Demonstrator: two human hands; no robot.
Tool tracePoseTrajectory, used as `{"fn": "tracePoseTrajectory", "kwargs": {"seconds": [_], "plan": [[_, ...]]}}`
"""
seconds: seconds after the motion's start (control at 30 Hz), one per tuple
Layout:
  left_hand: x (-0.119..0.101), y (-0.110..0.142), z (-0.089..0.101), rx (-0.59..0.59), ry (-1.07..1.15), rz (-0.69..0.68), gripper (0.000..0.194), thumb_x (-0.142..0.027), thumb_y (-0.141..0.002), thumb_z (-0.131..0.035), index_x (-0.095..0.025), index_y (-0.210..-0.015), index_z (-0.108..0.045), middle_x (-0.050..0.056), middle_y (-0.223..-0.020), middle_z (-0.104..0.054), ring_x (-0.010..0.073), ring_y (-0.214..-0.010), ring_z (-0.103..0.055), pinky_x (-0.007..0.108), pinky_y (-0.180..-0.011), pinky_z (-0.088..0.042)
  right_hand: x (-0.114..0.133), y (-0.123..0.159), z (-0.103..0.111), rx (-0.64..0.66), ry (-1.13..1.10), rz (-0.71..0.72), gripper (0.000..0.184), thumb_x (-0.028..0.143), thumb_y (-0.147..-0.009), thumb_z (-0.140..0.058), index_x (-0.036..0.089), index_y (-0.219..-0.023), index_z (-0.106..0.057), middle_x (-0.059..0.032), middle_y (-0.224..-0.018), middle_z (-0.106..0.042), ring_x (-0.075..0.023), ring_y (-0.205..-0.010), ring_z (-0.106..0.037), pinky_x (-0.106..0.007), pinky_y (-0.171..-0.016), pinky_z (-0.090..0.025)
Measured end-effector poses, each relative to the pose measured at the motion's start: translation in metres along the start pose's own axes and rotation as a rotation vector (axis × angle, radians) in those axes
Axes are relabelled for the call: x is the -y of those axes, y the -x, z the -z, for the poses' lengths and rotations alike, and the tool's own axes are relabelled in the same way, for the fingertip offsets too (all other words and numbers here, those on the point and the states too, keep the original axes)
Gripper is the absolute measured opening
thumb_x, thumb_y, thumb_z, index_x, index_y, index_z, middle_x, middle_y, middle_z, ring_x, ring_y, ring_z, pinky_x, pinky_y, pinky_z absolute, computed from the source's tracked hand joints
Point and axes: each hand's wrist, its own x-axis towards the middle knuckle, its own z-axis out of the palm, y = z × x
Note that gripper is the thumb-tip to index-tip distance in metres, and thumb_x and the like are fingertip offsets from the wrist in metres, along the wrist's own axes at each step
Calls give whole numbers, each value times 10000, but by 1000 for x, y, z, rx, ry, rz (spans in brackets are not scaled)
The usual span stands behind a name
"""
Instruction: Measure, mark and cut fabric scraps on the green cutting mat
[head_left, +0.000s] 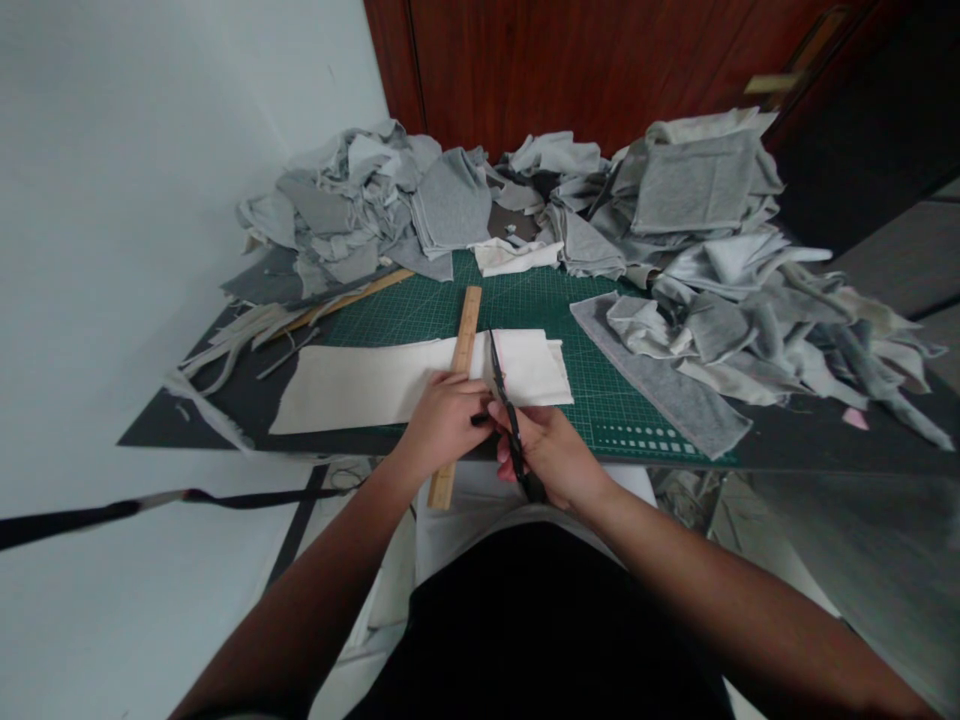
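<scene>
Green cutting mat [375, 320] covers the table [795, 440]; cream cloth [352, 385] lies across it, from 10 to 12 o'clock, under a wooden ruler [466, 335]. My left hand [448, 412], part-curled, bears on the ruler, presumably to prevent slip; whether it grips is hidden. My right hand [551, 450] is closed around scissors [516, 440], blades toward 12; their gap is unclear. Grey fabric piles [694, 185] stand at 11 and 1 o'clock, undersides concealed.

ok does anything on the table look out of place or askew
Slightly: the wooden ruler under the left hand juts past the near edge of the table, and fabric strips straggle at its left end, looking untidy.
</scene>
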Motion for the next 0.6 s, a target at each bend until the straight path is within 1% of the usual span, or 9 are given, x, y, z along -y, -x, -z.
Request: {"fn": "tracePoseTrajectory", "kwargs": {"seconds": [0.17,0.37,0.6], "plan": [[0,0,0,3,12,0,141,-125,-817,-703,-191,-693,-708,4,-794,-712,206,-807,-615,385,-802,-378,5,-5,1,1,12,4,519,643,-788,-738,155,-691,-593,0,-526,-612,-108,-388,-583,-179,-362,-361],[1,0,-1,24,-14,6,148,-124,-802,-708,-182,-670,-671,2,-789,-703,204,-808,-606,380,-799,-379,1,-8,1,-15,18,1,484,593,-800,-747,151,-679,-591,9,-518,-604,-95,-373,-567,-176,-360,-337],[0,0,1,19,10,0,161,-121,-815,-678,-180,-668,-653,4,-766,-687,199,-798,-599,370,-799,-377,2,-7,1,4,5,3,452,560,-822,-738,150,-707,-589,10,-520,-609,-97,-391,-582,-171,-369,-348]]}}
